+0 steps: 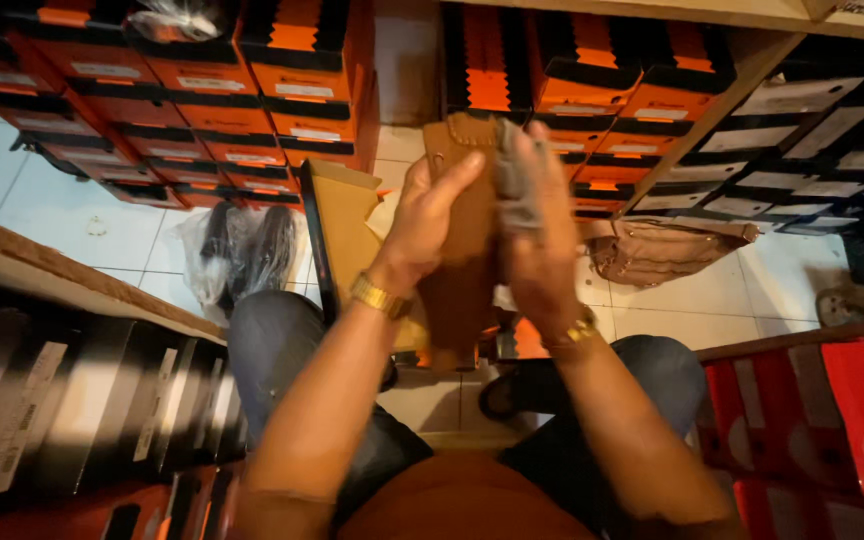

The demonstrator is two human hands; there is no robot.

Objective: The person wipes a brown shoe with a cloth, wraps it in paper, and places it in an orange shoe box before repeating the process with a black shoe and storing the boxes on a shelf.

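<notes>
Person is sitting among stacked shoe boxes, holding a tan suede boot (462,250) upright between both hands, above the lap and over the tiled floor (82,230). Left hand (427,225) is clasping the left side of the boot's shaft, thumb lying up along the front, the other fingers wrapping behind it out of sight. Right hand (537,235) is pressing a grey cloth (514,180) flat against the boot's right side, fingers together on the cloth. A gold bracelet (380,297) is showing on the left wrist and a gold watch (574,330) on the right. Orange-and-black shoe boxes (252,110) are stacking up far left and far middle; red boxes (822,410) are sitting near right. A plastic bag with dark shoes (242,250) is lying on the floor at left, a tan leather bag (662,250) at right. Judging by its look, the boot is light and soft-walled, the shaft likely folding if squeezed; the suede nap is giving good grip, so holding it around the shaft seems soundest
</notes>
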